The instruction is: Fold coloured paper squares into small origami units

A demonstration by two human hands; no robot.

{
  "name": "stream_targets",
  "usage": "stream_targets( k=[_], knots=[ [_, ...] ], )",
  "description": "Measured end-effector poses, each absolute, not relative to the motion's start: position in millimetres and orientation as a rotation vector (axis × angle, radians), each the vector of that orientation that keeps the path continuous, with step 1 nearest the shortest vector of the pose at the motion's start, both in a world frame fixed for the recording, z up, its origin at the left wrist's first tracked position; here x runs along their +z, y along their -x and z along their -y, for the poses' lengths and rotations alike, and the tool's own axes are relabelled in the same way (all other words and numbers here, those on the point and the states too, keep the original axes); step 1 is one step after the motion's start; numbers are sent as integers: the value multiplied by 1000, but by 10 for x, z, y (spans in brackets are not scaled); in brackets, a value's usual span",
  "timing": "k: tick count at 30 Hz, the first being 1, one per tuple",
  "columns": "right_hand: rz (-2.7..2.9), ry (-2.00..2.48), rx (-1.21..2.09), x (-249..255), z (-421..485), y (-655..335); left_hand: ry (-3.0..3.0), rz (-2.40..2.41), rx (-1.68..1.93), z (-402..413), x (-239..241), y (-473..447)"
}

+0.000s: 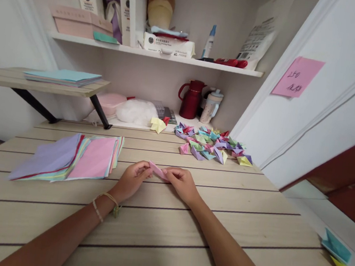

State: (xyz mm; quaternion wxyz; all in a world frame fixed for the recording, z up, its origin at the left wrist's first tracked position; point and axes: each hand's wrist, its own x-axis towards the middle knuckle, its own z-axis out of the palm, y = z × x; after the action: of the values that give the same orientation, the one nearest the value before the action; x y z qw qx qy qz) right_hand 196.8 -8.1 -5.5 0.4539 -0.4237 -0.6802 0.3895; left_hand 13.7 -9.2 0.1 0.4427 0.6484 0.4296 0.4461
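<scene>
Pink paper [158, 170] — pinched between left hand [134, 178]; right hand [182, 183].

- fanned stack of pastel sheets [68, 157] on the left
- heap of folded paper bits [214, 146] further back
- red jug [191, 99] behind that
- pink sticky note [297, 77]

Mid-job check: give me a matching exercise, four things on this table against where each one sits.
Things:
1 red jug
2 flat sheets
3 pink paper
4 folded pile

Places:
A pinched between left hand and right hand
B back by the wall
C fanned out, left of the hands
D beyond the hands, to the right

Pairs: 1-B, 2-C, 3-A, 4-D
</scene>
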Motion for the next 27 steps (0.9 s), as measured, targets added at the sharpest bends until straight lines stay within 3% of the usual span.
stream_targets(
  k=[7,23,27],
  knots=[
    [1739,968,1025,-35,109,-1952,-1576,-1034,1127,98,-4,-161],
    [1796,1120,478,-47,173,-1925,-1662,-956,979,190,36,-194],
    [1765,1107,493,-41,185,-1913,-1676,-985,985,199,42,-206]
  ],
)
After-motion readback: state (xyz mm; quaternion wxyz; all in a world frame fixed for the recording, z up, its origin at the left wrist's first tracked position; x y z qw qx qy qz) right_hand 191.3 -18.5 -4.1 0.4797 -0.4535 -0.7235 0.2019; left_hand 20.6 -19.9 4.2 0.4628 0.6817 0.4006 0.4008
